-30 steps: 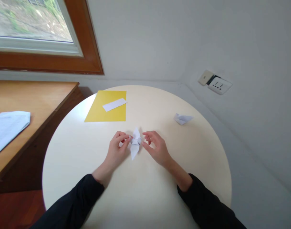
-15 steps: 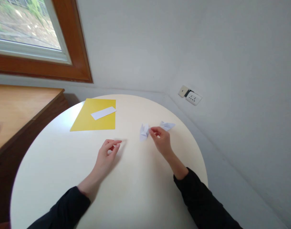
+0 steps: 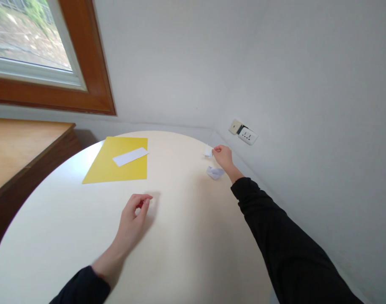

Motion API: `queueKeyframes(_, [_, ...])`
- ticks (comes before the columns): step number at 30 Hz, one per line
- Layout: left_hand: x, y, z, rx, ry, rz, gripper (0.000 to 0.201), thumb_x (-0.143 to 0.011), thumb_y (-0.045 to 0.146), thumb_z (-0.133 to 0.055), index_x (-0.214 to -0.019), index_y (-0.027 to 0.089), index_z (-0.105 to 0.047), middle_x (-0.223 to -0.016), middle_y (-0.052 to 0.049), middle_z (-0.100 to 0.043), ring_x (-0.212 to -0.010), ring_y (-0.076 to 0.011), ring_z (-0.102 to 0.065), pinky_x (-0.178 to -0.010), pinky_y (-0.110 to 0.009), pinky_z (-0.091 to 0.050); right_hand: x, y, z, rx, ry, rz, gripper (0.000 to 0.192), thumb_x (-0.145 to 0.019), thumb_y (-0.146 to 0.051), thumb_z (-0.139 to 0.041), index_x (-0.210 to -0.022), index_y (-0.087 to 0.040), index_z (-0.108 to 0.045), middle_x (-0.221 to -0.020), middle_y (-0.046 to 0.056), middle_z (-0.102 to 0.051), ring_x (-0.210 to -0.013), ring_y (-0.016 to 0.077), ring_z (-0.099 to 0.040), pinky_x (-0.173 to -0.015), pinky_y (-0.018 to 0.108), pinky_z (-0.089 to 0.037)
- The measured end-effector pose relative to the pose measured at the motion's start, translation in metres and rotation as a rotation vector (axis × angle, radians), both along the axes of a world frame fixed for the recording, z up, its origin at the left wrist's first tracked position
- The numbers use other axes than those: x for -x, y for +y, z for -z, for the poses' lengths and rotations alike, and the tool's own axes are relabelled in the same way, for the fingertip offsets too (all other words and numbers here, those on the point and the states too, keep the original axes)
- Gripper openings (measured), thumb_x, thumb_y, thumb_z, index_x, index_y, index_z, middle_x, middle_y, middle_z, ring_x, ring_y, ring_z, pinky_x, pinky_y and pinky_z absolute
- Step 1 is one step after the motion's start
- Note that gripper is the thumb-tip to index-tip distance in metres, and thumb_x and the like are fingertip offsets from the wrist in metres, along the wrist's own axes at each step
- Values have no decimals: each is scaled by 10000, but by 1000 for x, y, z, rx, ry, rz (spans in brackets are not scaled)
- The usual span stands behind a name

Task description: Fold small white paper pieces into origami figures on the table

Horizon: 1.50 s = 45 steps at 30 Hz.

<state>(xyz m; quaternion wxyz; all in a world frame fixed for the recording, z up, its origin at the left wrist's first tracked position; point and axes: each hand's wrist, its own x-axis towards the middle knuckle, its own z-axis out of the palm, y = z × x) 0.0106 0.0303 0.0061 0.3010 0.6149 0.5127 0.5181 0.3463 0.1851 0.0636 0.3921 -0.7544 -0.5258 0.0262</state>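
My right hand reaches to the far right edge of the round cream table and pinches a small folded white paper figure. Just below that hand lies a second folded white paper figure on the tabletop. My left hand rests on the table nearer to me, fingers loosely curled, holding nothing. Both arms wear black sleeves.
A yellow sheet with a white paper strip on it lies at the table's far left. A wooden desk stands left under a wood-framed window. A wall socket sits low on the grey wall at right.
My right hand carried the folded figure from the table's middle out to the far right edge, beside the other figure. My left hand let go and stayed back.
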Motion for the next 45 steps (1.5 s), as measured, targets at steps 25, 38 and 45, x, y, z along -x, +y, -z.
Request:
queueKeyframes(25, [8, 3, -9, -58, -87, -68, 175, -814, 298, -490, -786, 188, -623, -756, -35, -614, -714, -161, -566, -656, -289, -461, 40, 23, -29, 54, -119, -106, 347, -770, -264, -523, -1086, -129, -569, -1085, 132, -636, -1008, 231, -571, -911, 412, -343])
queueKeyframes(38, [77, 51, 6, -40, -29, -438, 205, -829, 309, -452, -840, 174, -606, -871, -80, -667, -857, -224, -620, -804, -390, -489, 248, 64, 34, 292, -282, -895, 519, -795, -295, -583, -1290, -162, -499, -1371, 109, -478, -1248, 211, -452, -1048, 332, -321])
queueKeyframes(45, [64, 64, 24, 72, 720, -255, 453, -873, 255, -387, -1300, 124, -462, -1406, -175, -417, -1322, -304, -346, -1075, -562, -211, 280, 84, 42, 459, -413, -1095, 841, -710, -466, -667, -1423, -225, -292, -1498, 91, -264, -1387, 268, -204, -1119, 428, -143])
